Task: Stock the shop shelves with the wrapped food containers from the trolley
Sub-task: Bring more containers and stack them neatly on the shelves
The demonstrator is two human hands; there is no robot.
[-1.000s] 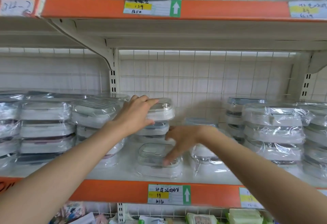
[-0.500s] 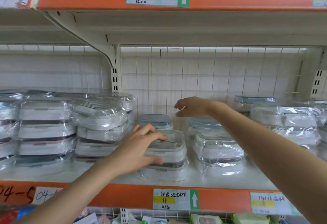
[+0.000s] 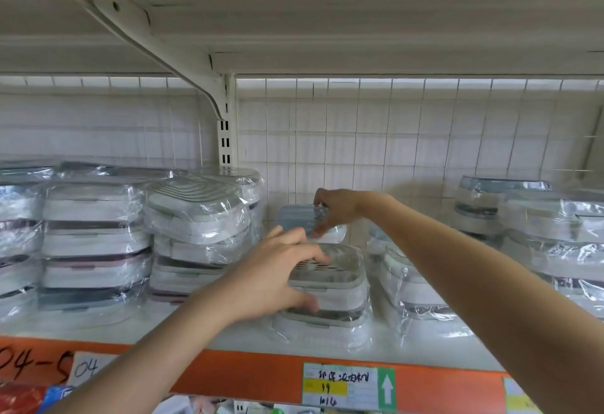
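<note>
A white shelf (image 3: pixel 183 332) with an orange front edge holds stacks of plastic-wrapped food containers. My left hand (image 3: pixel 274 278) grips the top container of a short front stack (image 3: pixel 336 286), fingers over its lid and thumb on its near side. Behind it, my right hand (image 3: pixel 333 209) pinches the wrap of a blue-lidded container (image 3: pixel 294 217) at the back of the shelf. A wrapped stack (image 3: pixel 411 289) stands just right of the front one, partly hidden by my right forearm.
Tall wrapped stacks stand at the left (image 3: pixel 94 243) and next to it (image 3: pixel 199 227), more at the right (image 3: pixel 555 234). A wire grid back panel (image 3: pixel 392 139) closes the shelf. The upper shelf (image 3: pixel 294 21) hangs low overhead. Price labels (image 3: pixel 340 386) sit on the orange edge.
My left hand came down from a higher stack onto the front container. My right hand rose from the shelf floor, then dropped onto the blue-lidded container at the back.
</note>
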